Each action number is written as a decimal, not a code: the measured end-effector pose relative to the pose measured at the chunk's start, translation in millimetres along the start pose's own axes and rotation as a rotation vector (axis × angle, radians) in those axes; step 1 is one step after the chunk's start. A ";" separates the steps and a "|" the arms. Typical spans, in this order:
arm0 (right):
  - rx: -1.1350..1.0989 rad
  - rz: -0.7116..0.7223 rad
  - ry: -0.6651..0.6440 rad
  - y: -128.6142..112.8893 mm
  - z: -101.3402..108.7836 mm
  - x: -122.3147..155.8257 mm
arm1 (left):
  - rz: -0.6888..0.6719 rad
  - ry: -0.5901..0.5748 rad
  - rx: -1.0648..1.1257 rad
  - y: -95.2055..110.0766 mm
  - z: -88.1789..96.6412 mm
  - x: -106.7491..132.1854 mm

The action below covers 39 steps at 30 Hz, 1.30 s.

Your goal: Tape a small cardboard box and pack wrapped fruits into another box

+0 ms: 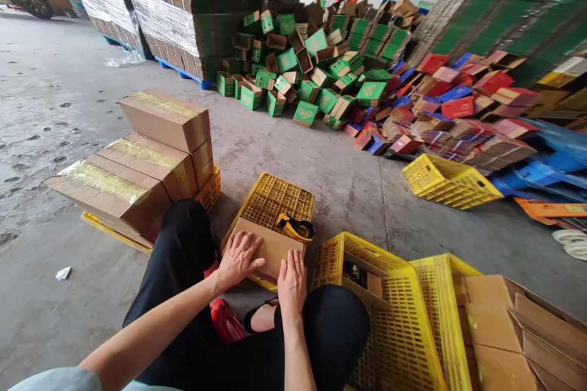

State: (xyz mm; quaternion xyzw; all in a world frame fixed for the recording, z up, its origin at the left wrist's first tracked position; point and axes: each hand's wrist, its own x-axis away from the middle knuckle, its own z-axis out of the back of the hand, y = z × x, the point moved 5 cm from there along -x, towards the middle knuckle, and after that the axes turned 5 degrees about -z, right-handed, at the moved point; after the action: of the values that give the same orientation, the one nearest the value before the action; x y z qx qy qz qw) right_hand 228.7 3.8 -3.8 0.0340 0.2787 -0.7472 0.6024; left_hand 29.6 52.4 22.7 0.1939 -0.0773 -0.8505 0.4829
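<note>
A brown cardboard box (pixel 270 244) lies in front of me on an upturned yellow plastic crate (pixel 275 192). My left hand (pixel 238 259) rests on its left part, fingers spread. On the right end, my right hand (pixel 292 284) lies with its fingers stretched out and close together. Neither hand is wrapped around anything. Just beyond the box, a yellow and black tape dispenser (pixel 296 228) sits on the crate. How far the box is closed on my side is partly hidden by the hands.
Taped boxes (pixel 151 165) are stacked at my left. At my right stand yellow crates (pixel 389 293), one with dark items inside, and folded cardboard (pixel 513 330). Another yellow crate (pixel 449 180) lies near a blue pallet jack (pixel 541 165). Green cartons (pixel 316 73) are heaped behind.
</note>
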 end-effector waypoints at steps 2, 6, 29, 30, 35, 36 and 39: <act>0.013 -0.004 0.012 -0.7 -3.0 4.5 | 0.017 -0.002 -0.004 2.4 -4.7 -0.1; 0.086 -0.005 -0.025 -6.3 -6.4 11.7 | 0.000 -0.013 -0.033 6.2 -13.2 4.8; 0.162 0.106 -0.158 -10.5 5.4 23.6 | -0.027 -0.035 -0.039 -16.8 -14.7 40.6; 0.164 0.106 -0.160 -11.0 5.5 23.8 | 0.004 -0.026 -0.035 -20.6 -14.7 45.4; 0.169 0.082 -0.176 -12.5 6.0 23.9 | 0.094 0.003 -0.031 -33.9 -12.0 61.5; 0.168 0.077 -0.174 -13.0 6.3 23.6 | 0.093 0.004 -0.037 -34.0 -12.0 61.7; 0.172 0.074 -0.164 -14.9 7.0 22.9 | 0.086 0.019 -0.055 -30.3 -14.7 57.8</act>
State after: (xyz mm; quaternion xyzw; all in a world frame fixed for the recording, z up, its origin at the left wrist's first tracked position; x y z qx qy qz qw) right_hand 210.8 -17.8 -1.2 0.0346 0.1620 -0.7460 0.6450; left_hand -14.9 19.9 -15.1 0.1854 -0.0576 -0.8288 0.5247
